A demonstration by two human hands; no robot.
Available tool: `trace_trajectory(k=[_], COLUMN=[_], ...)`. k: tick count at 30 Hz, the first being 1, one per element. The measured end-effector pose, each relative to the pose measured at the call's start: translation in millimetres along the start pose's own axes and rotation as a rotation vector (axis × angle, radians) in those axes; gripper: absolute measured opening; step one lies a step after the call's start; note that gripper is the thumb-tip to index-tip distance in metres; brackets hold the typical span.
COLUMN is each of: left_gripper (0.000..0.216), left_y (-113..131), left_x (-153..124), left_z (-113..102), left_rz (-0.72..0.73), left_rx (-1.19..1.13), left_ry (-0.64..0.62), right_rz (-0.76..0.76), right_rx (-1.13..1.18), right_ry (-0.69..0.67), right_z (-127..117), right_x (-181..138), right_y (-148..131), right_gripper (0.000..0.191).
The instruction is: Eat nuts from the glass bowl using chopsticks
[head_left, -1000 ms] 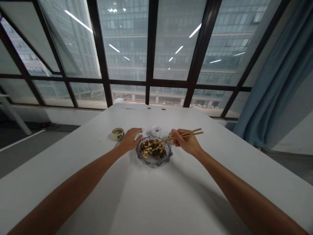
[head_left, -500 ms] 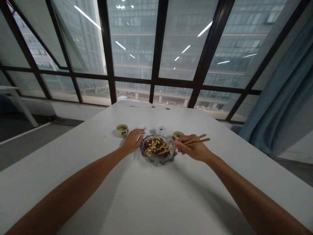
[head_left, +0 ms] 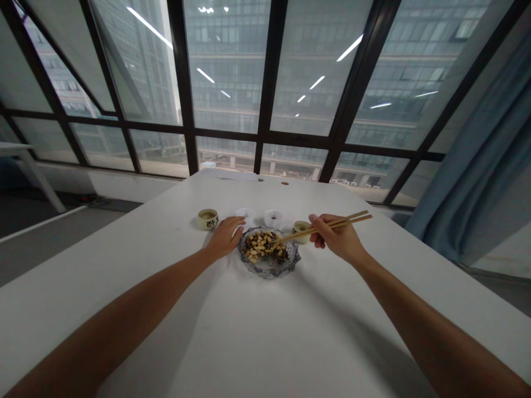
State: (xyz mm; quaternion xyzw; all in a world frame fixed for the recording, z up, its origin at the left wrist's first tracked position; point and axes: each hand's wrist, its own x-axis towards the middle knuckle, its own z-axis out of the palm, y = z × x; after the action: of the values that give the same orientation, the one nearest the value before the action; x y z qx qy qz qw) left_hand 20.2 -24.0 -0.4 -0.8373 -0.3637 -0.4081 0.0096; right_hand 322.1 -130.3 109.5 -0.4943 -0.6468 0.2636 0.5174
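A scalloped glass bowl (head_left: 269,268) of pale nuts mixed with dark bits sits mid-table. My left hand (head_left: 224,236) rests against its left rim, fingers together and lying flat, holding nothing. My right hand (head_left: 338,239) is closed on a pair of wooden chopsticks (head_left: 327,225), whose tips reach the right side of the bowl's contents. Whether the tips pinch a piece is too small to tell.
Behind the bowl stand a beige cup with dark characters (head_left: 208,219), two small white cups (head_left: 243,213) (head_left: 273,218) and another beige cup (head_left: 300,228). The white table (head_left: 265,342) runs to a window wall; papers (head_left: 232,174) lie at its far edge. A blue curtain (head_left: 477,155) hangs right.
My right hand has lifted and pulled back to the right with the chopsticks, their tips moving from inside the bowl toward its right rim. The left hand has stayed by the bowl.
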Motion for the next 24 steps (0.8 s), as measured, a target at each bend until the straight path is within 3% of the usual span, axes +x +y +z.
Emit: trace_trajectory(k=[5, 15, 18, 24], left_gripper=[0.033, 0.033, 0.033, 0.033], left_y=[-1.4, -1.6, -0.7, -1.3], left_x=[-0.6, -0.7, -0.3, -0.5], left_z=[0.7, 0.0, -0.6, 0.9], left_rz=[-0.007, -0.002, -0.003, -0.020], left_rx=[0.003, 0.014, 0.020, 0.049], left_ry=[-0.005, 0.004, 0.004, 0.005], right_rz=[0.070, 0.041, -0.004, -0.184], right_rx=[0.074, 0.065, -0.032, -0.306], right_ry=[0.130, 0.165, 0.144, -0.028], right_z=[-6.6, -9.1, -8.8, -7.0], right_x=[9.0, 10.8, 7.4, -3.0], right_y=[9.6, 15.5, 13.2, 3.5], right_gripper=[0.065, 0.063, 0.062, 0.060])
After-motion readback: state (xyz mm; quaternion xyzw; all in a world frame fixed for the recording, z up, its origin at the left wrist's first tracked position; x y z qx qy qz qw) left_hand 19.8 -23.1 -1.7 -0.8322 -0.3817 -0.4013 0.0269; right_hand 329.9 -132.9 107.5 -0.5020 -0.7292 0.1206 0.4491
